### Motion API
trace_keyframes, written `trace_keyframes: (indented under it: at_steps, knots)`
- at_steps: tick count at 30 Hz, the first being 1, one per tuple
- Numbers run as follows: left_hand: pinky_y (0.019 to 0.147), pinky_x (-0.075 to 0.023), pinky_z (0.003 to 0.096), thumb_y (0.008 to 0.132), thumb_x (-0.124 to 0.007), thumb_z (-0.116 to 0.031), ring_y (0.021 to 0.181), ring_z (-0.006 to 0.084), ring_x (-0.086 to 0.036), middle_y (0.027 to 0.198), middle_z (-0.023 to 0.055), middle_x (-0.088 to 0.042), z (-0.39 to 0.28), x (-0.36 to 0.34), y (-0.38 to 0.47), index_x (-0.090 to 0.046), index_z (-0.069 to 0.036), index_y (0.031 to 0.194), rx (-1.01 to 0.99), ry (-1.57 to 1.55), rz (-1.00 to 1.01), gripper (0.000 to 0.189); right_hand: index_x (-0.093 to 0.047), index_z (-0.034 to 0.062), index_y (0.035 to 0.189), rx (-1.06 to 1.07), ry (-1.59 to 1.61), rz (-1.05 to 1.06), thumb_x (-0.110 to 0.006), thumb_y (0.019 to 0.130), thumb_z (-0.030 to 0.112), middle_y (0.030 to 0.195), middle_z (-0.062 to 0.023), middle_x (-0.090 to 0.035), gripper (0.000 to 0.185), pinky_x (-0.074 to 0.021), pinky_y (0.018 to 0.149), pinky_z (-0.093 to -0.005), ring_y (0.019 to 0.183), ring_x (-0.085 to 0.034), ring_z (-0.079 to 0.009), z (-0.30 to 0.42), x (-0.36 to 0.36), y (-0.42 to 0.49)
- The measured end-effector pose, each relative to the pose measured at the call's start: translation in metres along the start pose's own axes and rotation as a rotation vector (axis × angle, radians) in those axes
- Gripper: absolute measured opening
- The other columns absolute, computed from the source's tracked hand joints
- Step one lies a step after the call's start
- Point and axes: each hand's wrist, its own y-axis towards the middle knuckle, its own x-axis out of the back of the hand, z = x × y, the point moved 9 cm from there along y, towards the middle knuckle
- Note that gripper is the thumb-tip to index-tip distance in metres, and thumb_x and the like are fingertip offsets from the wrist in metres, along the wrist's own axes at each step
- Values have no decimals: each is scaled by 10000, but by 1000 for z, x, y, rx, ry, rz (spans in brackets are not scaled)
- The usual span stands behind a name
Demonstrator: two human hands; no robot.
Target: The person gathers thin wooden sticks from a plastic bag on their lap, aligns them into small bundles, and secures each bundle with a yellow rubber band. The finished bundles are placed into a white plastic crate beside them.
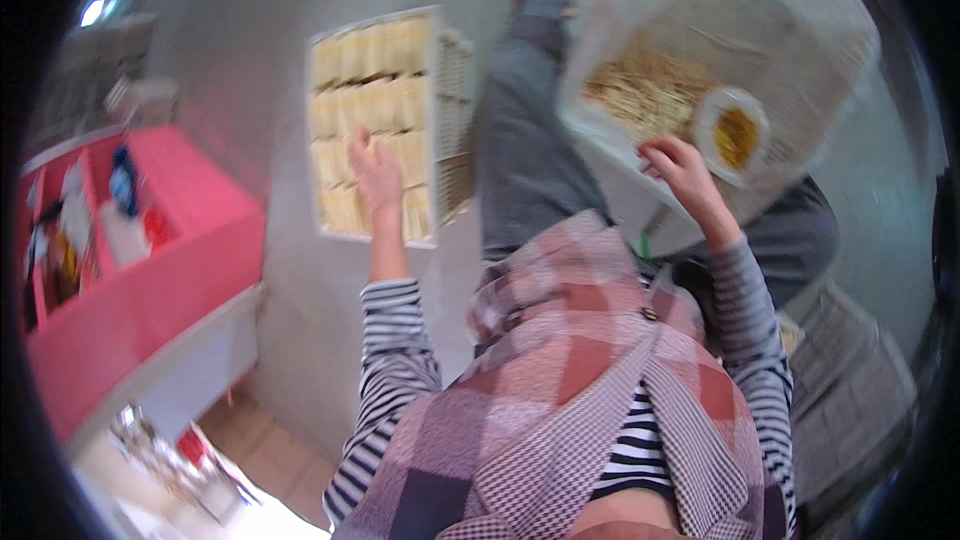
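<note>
My left hand (376,176) is over a white plastic crate (433,120), its fingers apart at the rows of pale yellow, stick-like pieces (367,52) packed inside; whether it touches them cannot be told. My right hand (679,165) is above the near edge of a large container lined with clear plastic (817,101), fingers curled and thumb near the fingertips. Whether something small is pinched there is blurred. Loose pale sticks or strips (652,94) lie in the container, beside a round white bowl (761,124) holding something yellow-orange.
At the left stands a pink compartmented box (195,180) with bags and small items. A grey woven-looking crate or mat (847,390) lies at the lower right. My outstretched leg (521,112) lies between the white crate and the lined container, on a grey floor (292,300).
</note>
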Motion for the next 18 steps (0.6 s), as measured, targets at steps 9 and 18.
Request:
trace_keyframes:
  at_steps: [9, 18]
  knots:
    - [753, -414, 367, 825, -617, -59, 740, 245, -497, 763, 62, -495, -199, -113, -52, -598, -48, 1020, -336, -97, 212, 197, -665, -12, 983, 52, -700, -254, -605, 849, 155, 960, -211, -659, 222, -505, 793, -403, 892, -634, -346, -50, 75, 91]
    - [672, -394, 373, 838, -593, -24, 685, 243, -471, 717, 63, -478, -190, -125, -44, -588, -38, 924, -259, -34, 206, 87, -568, 25, 975, 153, -1204, -125, -598, 773, 137, 951, -101, -580, 233, -453, 813, -381, 941, -559, -268, -126, -1, 168]
